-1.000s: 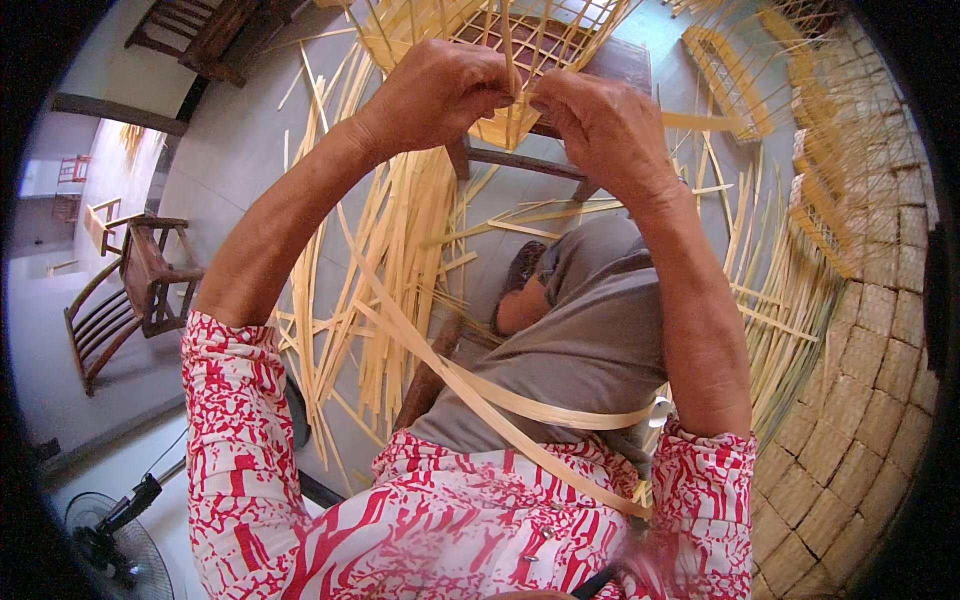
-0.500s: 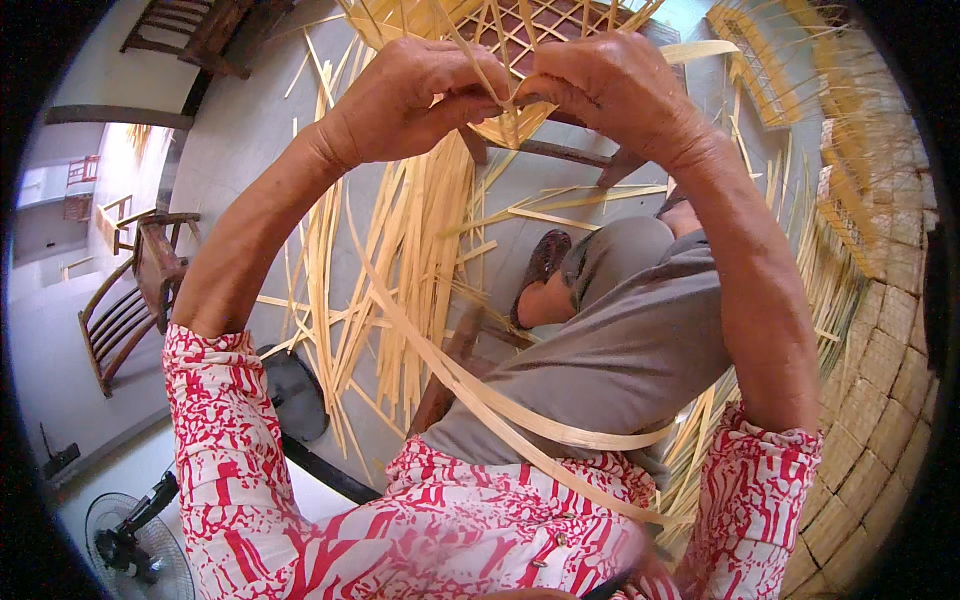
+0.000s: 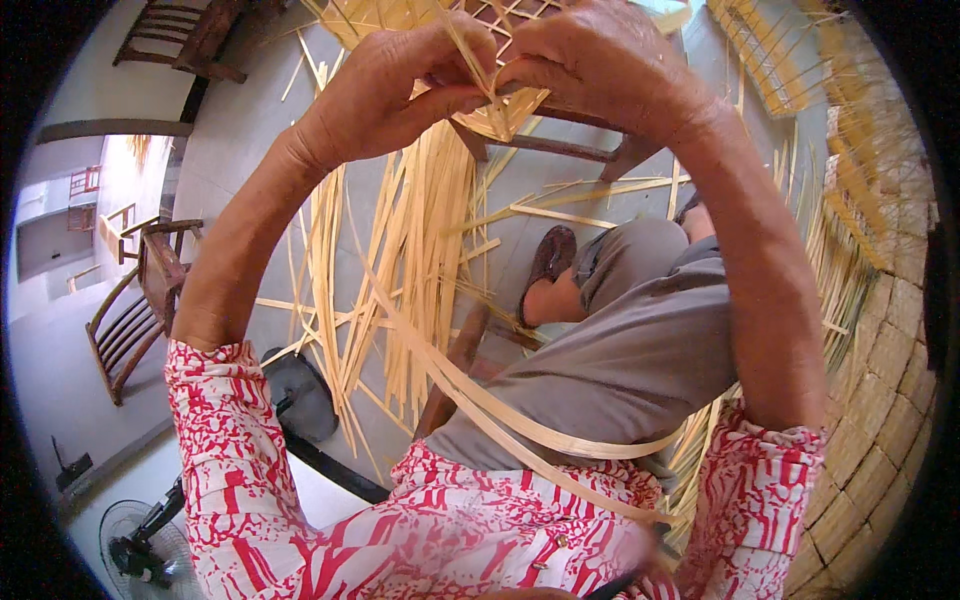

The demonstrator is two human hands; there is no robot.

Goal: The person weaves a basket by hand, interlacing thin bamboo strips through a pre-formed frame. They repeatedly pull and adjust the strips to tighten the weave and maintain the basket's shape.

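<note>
Pale bamboo strips point(image 3: 420, 250) fan across the grey floor point(image 3: 240, 130), a wooden chair point(image 3: 140, 300) at left and a fan point(image 3: 140, 540) near my feet. At the far centre, a woven bamboo lattice point(image 3: 500, 110) rests on a stool point(image 3: 560, 150). My left hand point(image 3: 390, 85) and right hand point(image 3: 600, 65) pinch one thin strip point(image 3: 478, 70) at its edge, both grips clenched.

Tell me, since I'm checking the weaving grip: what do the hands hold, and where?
Both the left hand and right hand pinch thin bamboo strips at the edge of the woven lattice, between thumb and fingertips.
</note>
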